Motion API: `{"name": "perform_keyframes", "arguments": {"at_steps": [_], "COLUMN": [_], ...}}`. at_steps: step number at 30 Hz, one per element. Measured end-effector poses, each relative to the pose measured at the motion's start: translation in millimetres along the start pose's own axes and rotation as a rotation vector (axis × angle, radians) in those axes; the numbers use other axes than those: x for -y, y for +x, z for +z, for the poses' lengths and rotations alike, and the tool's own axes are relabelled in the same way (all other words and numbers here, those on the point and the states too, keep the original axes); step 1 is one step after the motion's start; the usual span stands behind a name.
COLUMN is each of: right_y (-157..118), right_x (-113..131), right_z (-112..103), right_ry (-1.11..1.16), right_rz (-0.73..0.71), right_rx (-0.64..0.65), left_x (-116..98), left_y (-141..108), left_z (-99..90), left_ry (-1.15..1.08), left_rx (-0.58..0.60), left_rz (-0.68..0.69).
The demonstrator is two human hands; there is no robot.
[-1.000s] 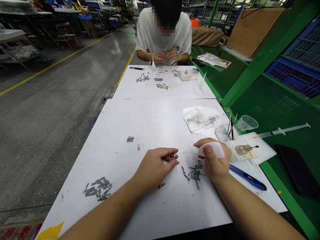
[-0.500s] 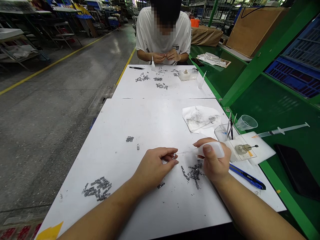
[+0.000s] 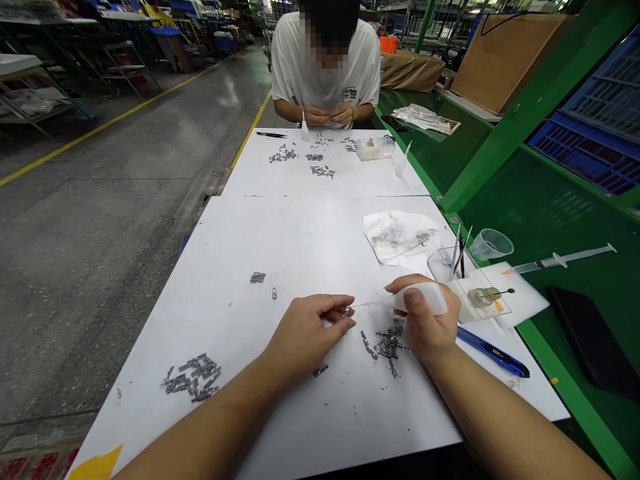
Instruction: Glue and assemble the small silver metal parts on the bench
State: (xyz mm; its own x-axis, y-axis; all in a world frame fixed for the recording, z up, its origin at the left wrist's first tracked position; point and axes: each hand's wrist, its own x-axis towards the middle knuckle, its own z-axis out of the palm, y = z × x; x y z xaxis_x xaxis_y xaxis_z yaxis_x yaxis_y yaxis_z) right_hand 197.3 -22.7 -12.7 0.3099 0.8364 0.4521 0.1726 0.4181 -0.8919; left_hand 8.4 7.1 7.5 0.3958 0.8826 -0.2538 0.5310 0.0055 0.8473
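Note:
My left hand pinches a tiny grey metal part between thumb and fingertips, just above the white table. My right hand grips a small white squeeze bottle lying sideways, its thin clear nozzle pointing left and touching the part. A loose pile of small metal parts lies under my right hand. Another pile of parts sits at the near left, and a few single parts lie further out.
A smudged white cloth, a clear tray with tweezers, a clear cup, a syringe, a blue pen and a dark phone lie to the right. A person in a white shirt works opposite.
Both hands hold the same pose with the nozzle on the part; only the view has shifted slightly.

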Motion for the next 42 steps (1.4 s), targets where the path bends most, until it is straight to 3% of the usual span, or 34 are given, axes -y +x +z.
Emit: {"name": "perform_keyframes", "arguments": {"at_steps": [42], "right_y": [0.0], "right_x": [1.3], "right_z": [0.4], "right_ry": [-0.022], "right_rz": [-0.008], "right_rx": [-0.002], "left_x": [-1.6], "left_y": [-0.6], "left_z": [-0.3], "left_ry": [-0.010], "left_rx": [0.005], "left_rz": [0.006]}}
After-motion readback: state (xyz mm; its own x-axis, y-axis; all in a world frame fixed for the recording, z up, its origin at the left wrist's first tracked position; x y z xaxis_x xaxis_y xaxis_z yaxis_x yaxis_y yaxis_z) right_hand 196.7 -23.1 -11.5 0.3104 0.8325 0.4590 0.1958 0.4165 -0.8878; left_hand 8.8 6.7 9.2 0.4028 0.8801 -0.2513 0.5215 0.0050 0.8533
